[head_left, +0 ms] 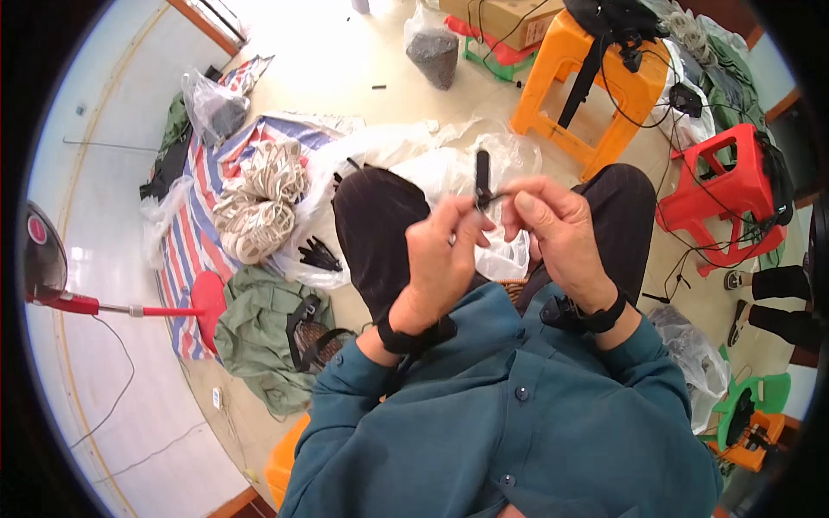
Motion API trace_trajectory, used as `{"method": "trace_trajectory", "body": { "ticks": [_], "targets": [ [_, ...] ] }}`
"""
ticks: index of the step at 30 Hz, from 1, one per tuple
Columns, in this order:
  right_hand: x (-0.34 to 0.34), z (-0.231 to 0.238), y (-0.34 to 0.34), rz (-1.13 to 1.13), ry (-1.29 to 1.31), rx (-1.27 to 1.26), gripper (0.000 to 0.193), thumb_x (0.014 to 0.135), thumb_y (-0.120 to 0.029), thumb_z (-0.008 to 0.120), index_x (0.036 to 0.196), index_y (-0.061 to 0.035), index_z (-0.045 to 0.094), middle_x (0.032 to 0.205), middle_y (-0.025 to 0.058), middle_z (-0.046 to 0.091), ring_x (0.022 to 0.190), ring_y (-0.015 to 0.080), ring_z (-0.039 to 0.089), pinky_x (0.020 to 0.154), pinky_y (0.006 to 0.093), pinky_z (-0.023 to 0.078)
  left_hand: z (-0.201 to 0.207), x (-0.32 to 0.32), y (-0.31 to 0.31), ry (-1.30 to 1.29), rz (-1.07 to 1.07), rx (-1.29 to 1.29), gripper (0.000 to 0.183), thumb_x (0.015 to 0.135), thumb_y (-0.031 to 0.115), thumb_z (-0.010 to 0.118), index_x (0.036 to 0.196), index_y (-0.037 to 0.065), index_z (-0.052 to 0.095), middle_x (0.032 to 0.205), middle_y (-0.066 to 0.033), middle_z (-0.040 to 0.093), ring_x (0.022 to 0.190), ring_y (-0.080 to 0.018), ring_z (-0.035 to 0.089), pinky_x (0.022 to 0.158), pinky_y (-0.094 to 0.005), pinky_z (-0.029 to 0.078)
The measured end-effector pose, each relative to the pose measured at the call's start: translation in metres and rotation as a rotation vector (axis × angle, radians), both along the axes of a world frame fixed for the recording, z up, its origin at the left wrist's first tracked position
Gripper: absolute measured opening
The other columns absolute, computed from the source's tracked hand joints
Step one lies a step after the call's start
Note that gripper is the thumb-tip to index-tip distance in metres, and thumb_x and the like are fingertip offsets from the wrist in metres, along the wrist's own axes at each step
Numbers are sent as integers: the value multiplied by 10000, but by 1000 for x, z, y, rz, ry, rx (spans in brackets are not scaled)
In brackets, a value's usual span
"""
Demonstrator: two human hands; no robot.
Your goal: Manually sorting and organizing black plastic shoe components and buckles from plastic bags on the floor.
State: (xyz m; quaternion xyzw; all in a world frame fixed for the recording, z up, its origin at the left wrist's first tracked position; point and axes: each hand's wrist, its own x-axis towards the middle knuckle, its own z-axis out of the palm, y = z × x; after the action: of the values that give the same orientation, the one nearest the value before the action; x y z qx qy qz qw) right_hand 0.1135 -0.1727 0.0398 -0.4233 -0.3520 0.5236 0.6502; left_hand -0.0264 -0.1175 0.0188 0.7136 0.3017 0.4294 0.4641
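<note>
Above my lap, my left hand [442, 255] pinches the lower end of a small black strip [483, 171], which stands up from the fingertips. A thin dark cord [498, 197] runs from the strip's lower end to my right hand [560, 235], whose thumb and forefinger are closed on it. The fingers hide where the cord and strip meet. Beyond my knees lies a crumpled clear plastic bag [509, 155]. Several similar black pieces [319, 255] rest in a heap on plastic left of my left knee.
A bundle of cream cord [263, 203] lies on a striped sheet [194, 250] at left, near a red-stemmed fan [112, 308] and green cloth [259, 332]. Orange [596, 95] and red stools [721, 194] with cables stand at right. Another person's feet [738, 302] show at far right.
</note>
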Motion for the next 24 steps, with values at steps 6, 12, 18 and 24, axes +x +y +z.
{"method": "trace_trajectory", "body": {
  "ticks": [6,12,18,24],
  "targets": [
    [34,-78,48,87,-351,-221,196,828,-121,536,987,-8,557,745,45,582,647,79,529,608,199,424,-1,-25,47,-310,119,-390,132,869,93,465,853,-16,538,690,-109,599,503,-111,492,506,-206,397],
    [49,-186,99,478,-879,-313,493,687,-220,691,1097,-11,513,947,147,586,885,245,563,760,323,448,10,-18,83,-440,7,-512,160,868,99,477,911,-38,546,669,-108,576,495,-131,495,503,-236,424],
    [4,-260,75,842,-1563,-404,938,517,-216,793,1298,-95,288,1290,144,372,1097,353,453,867,439,416,-29,-11,115,-449,34,-624,167,860,122,503,925,-23,554,666,-89,566,492,-129,463,503,-252,403],
    [1,-310,39,1109,-1782,-468,211,716,-106,521,878,-85,655,850,123,646,832,270,623,711,380,487,-37,-18,126,-526,46,-842,164,872,130,482,922,-17,536,662,-74,550,496,-121,441,488,-238,361]
  ]
}}
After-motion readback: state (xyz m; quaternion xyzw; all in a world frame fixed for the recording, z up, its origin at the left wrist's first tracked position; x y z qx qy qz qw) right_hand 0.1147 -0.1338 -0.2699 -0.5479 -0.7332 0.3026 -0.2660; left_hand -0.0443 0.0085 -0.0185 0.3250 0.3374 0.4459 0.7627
